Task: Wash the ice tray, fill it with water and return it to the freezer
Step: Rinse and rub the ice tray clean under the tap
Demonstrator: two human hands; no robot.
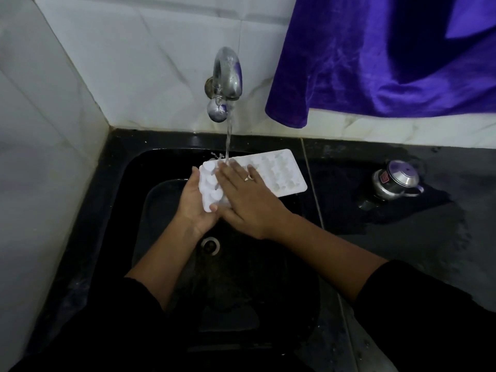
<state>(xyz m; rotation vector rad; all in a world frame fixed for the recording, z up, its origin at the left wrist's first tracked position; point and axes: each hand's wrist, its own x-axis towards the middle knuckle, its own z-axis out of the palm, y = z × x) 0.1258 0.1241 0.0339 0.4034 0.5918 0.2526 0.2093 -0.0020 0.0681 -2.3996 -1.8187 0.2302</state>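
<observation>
A white ice tray (279, 173) is held over the black sink (126, 200), under the running tap (226, 76). Its underside, with rounded cups, faces up at the left end. The stream of water (228, 140) lands on the tray near my fingertips. My left hand (194, 204) grips the tray's left end from below, thumb on its near corner. My right hand (245, 197), wearing a ring, lies flat on top of the tray with fingers spread, covering its middle.
The sink drain (210, 245) sits below my hands. A small steel pot with a handle (397, 181) stands on the wet dark counter (402, 237) to the right. A purple cloth (389, 55) hangs over the tiled wall at the upper right.
</observation>
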